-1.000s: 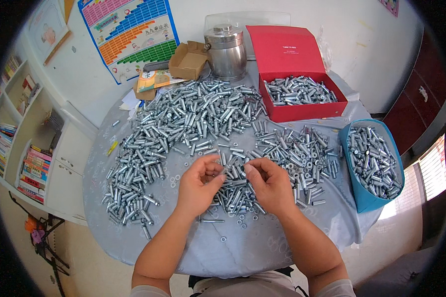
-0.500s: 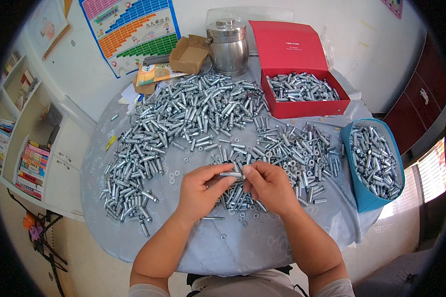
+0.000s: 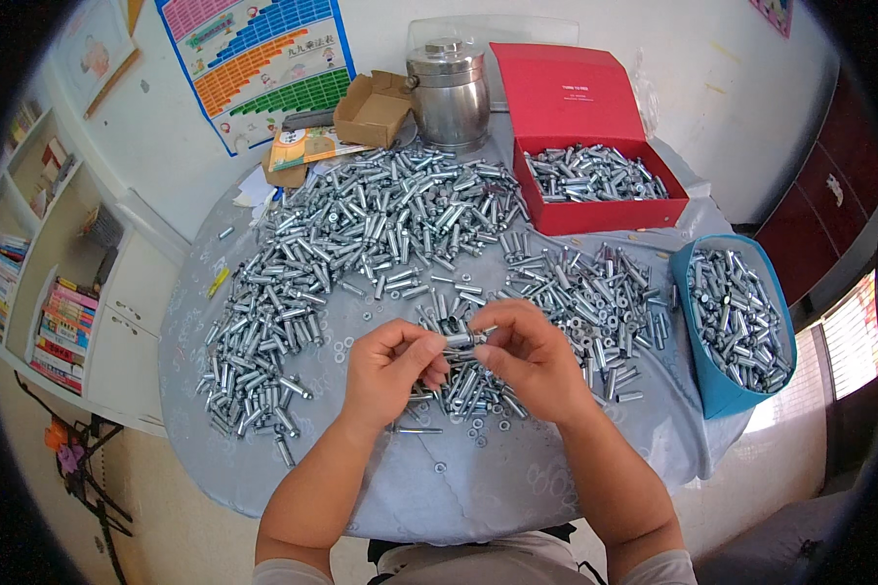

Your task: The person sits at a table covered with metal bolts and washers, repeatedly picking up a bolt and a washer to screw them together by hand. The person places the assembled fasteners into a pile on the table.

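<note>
Over the near middle of the table, my left hand (image 3: 390, 375) is closed, thumb and fingers pinching a silver expansion bolt (image 3: 458, 340) held nearly level. My right hand (image 3: 532, 361) has thumb and forefinger closed around the bolt's right end; any small nut or washer there is hidden by the fingertips. Beneath and beyond both hands lies a loose heap of metal bolts and sleeves (image 3: 595, 292). A larger heap of similar expansion bolts (image 3: 361, 210) curves along the table's left and far side. Several loose nuts (image 3: 478, 426) lie just in front of the hands.
An open red box (image 3: 605, 213) full of bolts stands at the back right. A blue bin (image 3: 707, 361), also filled, is at the right edge. Behind the heap are a steel pot (image 3: 449, 97), a cardboard box (image 3: 373, 109) and booklets (image 3: 307, 144). A patterned grey cloth (image 3: 263, 478) covers the table.
Left fingers have shifted slightly left and rolled inward along the bolt. The right forefinger has lifted and straightened, with the thumb lower. The surrounding heaps look the same.
</note>
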### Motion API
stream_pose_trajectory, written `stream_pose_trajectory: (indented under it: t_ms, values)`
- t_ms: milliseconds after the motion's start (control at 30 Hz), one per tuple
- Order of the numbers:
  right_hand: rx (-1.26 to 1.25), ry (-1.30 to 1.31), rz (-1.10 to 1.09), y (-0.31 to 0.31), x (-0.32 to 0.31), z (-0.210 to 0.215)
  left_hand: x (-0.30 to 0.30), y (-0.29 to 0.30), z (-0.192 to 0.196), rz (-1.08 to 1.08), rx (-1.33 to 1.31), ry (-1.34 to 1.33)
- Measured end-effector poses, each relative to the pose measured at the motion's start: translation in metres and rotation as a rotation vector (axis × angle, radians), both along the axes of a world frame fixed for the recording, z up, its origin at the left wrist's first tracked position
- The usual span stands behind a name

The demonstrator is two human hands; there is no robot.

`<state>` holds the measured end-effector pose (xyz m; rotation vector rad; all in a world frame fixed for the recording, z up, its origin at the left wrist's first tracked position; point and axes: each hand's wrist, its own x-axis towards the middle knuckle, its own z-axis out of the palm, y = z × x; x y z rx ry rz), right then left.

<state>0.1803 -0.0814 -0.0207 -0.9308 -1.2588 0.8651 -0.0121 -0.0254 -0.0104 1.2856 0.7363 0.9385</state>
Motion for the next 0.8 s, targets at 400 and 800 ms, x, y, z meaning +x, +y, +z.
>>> stream_pose_trajectory:
  t_ms: [400, 800]
  values:
    - [-0.303, 0.157, 0.023, -0.006, -0.002, 0.014, 0.003, 0.000, -0.004, 0.001, 0.014, -0.025]
    - [-0.291, -0.028, -0.018, -0.004, 0.001, 0.006, 0.006, -0.001, -0.004, 0.020, 0.017, -0.022]
